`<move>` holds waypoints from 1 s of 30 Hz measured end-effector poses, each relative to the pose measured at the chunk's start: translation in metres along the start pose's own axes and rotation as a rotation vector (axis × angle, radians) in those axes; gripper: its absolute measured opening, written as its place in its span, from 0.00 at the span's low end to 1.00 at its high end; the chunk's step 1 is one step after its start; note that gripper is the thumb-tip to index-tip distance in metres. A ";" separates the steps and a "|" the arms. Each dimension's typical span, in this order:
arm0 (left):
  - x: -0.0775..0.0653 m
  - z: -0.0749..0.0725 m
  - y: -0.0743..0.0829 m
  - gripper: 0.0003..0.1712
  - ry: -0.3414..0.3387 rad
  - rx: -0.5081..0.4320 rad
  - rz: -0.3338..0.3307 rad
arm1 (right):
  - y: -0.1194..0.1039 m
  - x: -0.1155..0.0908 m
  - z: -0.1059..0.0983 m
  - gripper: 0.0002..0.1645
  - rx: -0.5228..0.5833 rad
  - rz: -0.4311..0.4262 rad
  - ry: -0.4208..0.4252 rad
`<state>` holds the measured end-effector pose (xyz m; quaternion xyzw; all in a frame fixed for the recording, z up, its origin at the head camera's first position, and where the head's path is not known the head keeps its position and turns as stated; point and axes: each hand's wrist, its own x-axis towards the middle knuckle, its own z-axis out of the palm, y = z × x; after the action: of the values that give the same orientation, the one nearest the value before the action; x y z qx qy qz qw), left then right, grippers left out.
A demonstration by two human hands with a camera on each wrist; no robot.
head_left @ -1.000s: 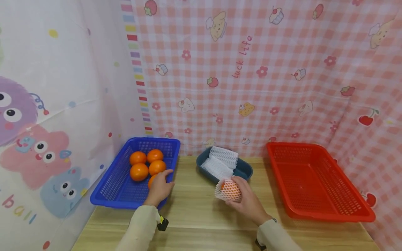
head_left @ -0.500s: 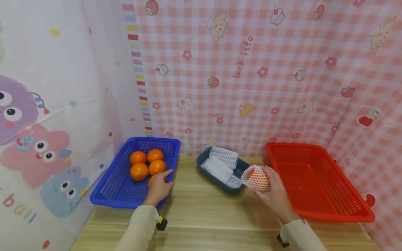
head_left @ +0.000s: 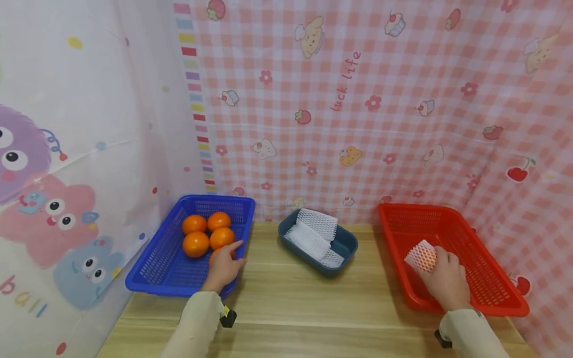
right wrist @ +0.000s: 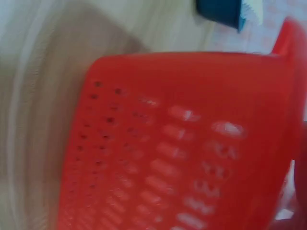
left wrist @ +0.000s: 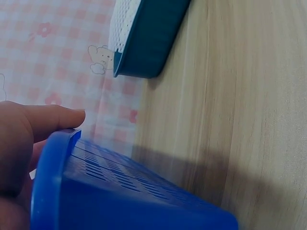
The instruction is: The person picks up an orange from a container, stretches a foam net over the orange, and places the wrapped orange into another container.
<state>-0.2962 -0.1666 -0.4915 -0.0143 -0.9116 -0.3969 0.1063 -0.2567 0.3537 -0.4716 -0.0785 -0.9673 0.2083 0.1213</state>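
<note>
My left hand point(head_left: 222, 266) lies over the near right side of the blue basket point(head_left: 156, 271), beside an orange point(head_left: 216, 254) that it partly covers. In the left wrist view one straight finger point(left wrist: 60, 116) reaches over the basket's rim; the other fingers are mostly behind it. My right hand point(head_left: 447, 281) grips an orange in a white foam net point(head_left: 422, 256) and holds it over the left part of the red basket point(head_left: 488, 268). In the right wrist view the basket's wall hides most of that hand and the fruit.
Several more oranges point(head_left: 195, 244) lie in the blue basket. Between the two baskets stands a dark teal tray point(head_left: 331, 271) with white foam nets point(head_left: 309, 239) in it. The wooden table point(head_left: 304, 318) ends at a pink checked cloth point(head_left: 286, 169) behind.
My right hand has carried the netted orange from in front of the teal tray rightward to over the red basket. The left hand has hardly moved.
</note>
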 end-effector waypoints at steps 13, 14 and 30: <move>0.000 0.000 0.001 0.31 -0.032 0.008 -0.043 | 0.021 0.015 0.008 0.53 -0.061 0.107 -0.497; 0.000 0.001 0.001 0.31 -0.031 0.007 -0.043 | 0.022 0.016 0.009 0.53 -0.059 0.100 -0.507; 0.001 0.000 0.000 0.32 -0.020 -0.014 -0.025 | -0.003 0.006 -0.005 0.52 -0.066 -0.010 -0.258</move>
<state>-0.2975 -0.1662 -0.4911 -0.0077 -0.9099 -0.4044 0.0923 -0.2616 0.3538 -0.4642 -0.0505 -0.9816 0.1840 -0.0056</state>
